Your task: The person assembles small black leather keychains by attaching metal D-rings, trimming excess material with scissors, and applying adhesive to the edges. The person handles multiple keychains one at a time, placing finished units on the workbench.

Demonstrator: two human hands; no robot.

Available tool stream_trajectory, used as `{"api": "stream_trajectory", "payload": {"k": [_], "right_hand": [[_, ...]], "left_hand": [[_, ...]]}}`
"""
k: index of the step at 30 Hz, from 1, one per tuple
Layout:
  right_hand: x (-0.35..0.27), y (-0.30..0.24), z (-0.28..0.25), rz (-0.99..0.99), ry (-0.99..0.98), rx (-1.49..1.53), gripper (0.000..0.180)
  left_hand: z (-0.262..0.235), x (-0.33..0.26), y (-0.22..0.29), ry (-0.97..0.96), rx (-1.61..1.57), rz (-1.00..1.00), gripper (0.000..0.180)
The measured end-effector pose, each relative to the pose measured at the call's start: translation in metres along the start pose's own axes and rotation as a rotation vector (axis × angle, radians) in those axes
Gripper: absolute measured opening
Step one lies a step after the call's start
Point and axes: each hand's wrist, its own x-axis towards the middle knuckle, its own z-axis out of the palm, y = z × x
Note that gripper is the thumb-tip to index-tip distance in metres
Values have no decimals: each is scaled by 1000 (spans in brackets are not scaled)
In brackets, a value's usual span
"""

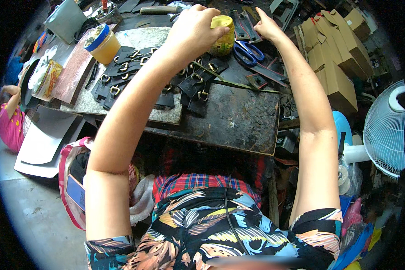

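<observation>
My left hand (194,30) is at the far side of the workbench, closed on a yellow jar (223,41), its thumb across the jar's near side. To the right, my right hand (267,26) is raised over the bench with one finger stretched out and the thumb apart from it; nothing shows in it. Blue-handled scissors (249,54) lie between the two hands, just beside the jar. Several black straps with brass-coloured buckles (121,74) are spread under my left forearm. Dark strips with red edges (270,74) lie below my right hand.
A tub with a blue rim (102,45) stands at the left on the bench (238,117). Brown cardboard boxes (337,85) are stacked at the right, above a white fan (384,130). A bag with a phone (75,192) hangs near my left elbow. Another person's arm (12,96) shows at far left.
</observation>
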Motion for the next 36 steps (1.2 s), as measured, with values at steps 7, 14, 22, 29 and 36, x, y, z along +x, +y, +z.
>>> {"api": "stream_trajectory", "payload": {"k": [7,14,22,29,36], "right_hand": [[-39,-80,-55,-231,28,113,51],[-72,-202,-88,-391,-573,-370,50],[-84,-226,-68,-275,-590,-479,48],[-126,-215,-96,-515,-265,-462,53],[-204,-207,-111,-646,-42,-157,43]], "left_hand": [[24,17,-19,-227,8,-45,35],[11,15,-19,-169,-268,-315,36],[12,16,-22,-200,-273,-333,40],[-10,7,8,-24,73,-169,38],[-43,-83,57,-440,446,47,22]]}}
